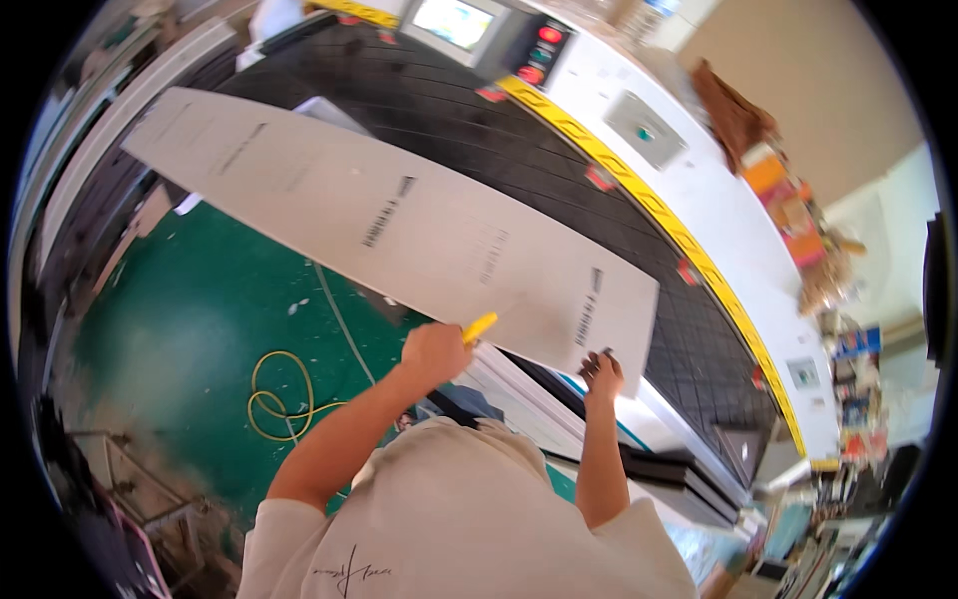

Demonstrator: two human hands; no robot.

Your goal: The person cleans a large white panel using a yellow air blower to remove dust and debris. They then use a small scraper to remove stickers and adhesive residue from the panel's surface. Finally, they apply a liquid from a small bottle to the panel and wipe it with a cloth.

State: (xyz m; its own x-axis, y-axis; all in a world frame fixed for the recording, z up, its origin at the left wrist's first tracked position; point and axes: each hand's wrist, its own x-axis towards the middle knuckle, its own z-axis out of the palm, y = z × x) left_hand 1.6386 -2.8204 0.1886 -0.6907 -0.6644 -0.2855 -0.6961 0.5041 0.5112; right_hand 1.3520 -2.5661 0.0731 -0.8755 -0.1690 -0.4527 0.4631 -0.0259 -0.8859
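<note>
Pale grey-beige, the long panel (334, 205) lies aslant over the dark slatted worktop (429, 105), its far left end reaching past the green floor (185, 309) and its right end near the person's right side. Rows of printed marks cross its face.

The left grip (436, 354) is closed in a fist around a slim yellow tool (481, 326), which points up over the panel's near edge; whether its tip touches the surface cannot be told. The right grip (602, 375) is at the near edge close to the right end, fingers bent, with something small and dark at the fingertips. Whether those fingers are pinched on that or on the panel's edge cannot be told.

The step in hand looks like handling the panel along its near edge, tool at the ready. A next move seems to call for the right side keeping the panel steady and the yellow tool held clear of the right fingers.

Pale long strips (529, 394) run below the near edge, between the two forearms.
</note>
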